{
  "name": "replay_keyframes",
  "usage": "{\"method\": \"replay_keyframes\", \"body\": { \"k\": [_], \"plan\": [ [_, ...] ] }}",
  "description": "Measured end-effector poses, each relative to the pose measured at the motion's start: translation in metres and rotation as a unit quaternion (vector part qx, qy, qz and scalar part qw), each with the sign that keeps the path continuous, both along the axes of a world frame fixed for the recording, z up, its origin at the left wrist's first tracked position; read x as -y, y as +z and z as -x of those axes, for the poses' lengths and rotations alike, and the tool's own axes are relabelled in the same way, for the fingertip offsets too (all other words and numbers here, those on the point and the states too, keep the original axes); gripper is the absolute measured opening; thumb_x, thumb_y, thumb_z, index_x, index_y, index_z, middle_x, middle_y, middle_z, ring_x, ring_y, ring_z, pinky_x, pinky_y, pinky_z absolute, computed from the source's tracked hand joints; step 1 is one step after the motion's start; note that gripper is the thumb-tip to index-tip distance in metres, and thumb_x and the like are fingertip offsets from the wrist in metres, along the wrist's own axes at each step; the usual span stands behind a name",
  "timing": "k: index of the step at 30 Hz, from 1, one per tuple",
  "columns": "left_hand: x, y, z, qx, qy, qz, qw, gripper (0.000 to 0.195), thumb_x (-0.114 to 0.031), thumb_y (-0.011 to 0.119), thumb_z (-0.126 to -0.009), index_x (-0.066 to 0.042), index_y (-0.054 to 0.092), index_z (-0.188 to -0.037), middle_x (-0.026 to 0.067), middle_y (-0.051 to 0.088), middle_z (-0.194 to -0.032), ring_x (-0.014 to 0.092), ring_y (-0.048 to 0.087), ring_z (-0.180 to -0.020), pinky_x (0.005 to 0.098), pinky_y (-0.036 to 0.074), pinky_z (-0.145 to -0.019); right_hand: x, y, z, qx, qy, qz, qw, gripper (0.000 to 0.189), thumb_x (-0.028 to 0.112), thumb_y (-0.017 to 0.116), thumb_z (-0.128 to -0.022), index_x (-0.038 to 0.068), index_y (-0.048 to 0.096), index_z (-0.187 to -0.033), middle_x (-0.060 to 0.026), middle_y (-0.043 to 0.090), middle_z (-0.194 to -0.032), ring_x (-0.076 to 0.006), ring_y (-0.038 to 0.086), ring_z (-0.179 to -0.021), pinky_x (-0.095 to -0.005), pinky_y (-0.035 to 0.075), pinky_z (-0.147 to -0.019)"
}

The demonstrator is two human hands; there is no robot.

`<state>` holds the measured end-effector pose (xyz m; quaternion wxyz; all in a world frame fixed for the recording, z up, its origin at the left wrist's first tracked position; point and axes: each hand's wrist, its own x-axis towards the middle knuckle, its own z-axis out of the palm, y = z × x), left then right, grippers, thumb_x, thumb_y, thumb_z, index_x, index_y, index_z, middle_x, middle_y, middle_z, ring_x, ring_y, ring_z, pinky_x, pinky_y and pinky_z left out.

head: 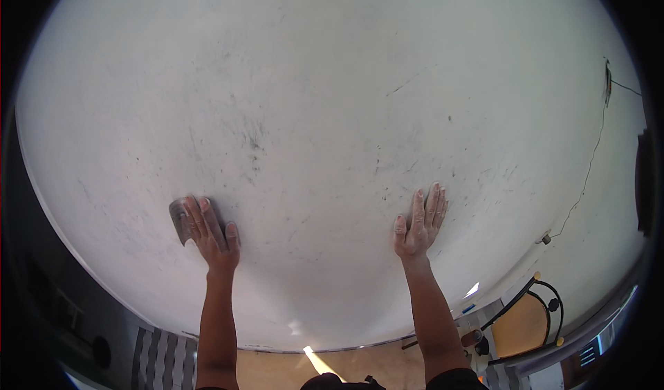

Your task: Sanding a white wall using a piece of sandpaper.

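A scuffed white wall (321, 182) fills most of the view before me. My left hand (212, 234) presses a dark grey sheet (179, 219), which looks like sandpaper, flat against the wall. The sheet's left edge sticks out past the fingers; the rest is hidden under the hand. Farther right, my right hand (420, 224) lies on the wall with its fingers apart and no object in it. Pale dust coats the fingers of both hands. Grey scuffs (254, 141) and small dark marks spread over the wall above them.
A thin cable runs down the wall at right to a small box (545, 239). Below it stands a black metal frame with a tan panel (521, 320). Dark items (480, 344) lie beside that frame. Striped flooring (163, 359) shows at lower left, near a doorway.
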<state>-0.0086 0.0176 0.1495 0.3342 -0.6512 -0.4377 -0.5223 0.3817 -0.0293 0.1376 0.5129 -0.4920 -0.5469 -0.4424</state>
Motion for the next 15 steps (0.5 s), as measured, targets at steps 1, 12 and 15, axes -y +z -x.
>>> {"method": "replay_keyframes", "body": {
  "k": [1, 12, 15],
  "plan": [
    [0.0, -0.015, -0.001, 0.004, 0.006, 0.006, 1.0, 0.065, -0.032, 0.043, -0.097, 0.003, 0.022, -0.147, 0.03, 0.016, -0.152, 0.049, 0.015, -0.14, 0.0563, 0.013, -0.112, 0.0, 0.001, 0.002, 0.0, 0.001, -0.004, 1.0, 0.056, 0.041, 0.035, -0.098, 0.004, 0.043, -0.139, -0.0273, 0.033, -0.146, -0.0454, 0.028, -0.138, -0.058, 0.019, -0.111],
    [-0.003, -0.034, 0.025, -0.005, -0.001, 0.007, 1.0, 0.067, -0.036, 0.043, -0.096, 0.002, 0.025, -0.147, 0.0322, 0.019, -0.15, 0.051, 0.018, -0.139, 0.0576, 0.015, -0.111, 0.002, 0.001, 0.002, 0.007, -0.007, -0.003, 1.0, 0.057, 0.042, 0.034, -0.099, 0.003, 0.041, -0.14, -0.028, 0.032, -0.147, -0.0453, 0.027, -0.138, -0.0573, 0.019, -0.111],
    [-0.007, -0.01, 0.037, 0.0, 0.003, -0.022, 1.0, 0.065, -0.036, 0.041, -0.097, 0.003, 0.025, -0.147, 0.0313, 0.02, -0.151, 0.049, 0.019, -0.139, 0.057, 0.015, -0.111, 0.001, 0.005, 0.004, 0.006, -0.006, -0.004, 1.0, 0.058, 0.043, 0.034, -0.099, 0.003, 0.04, -0.14, -0.028, 0.032, -0.147, -0.0454, 0.027, -0.138, -0.0568, 0.019, -0.111]
  ]
}}
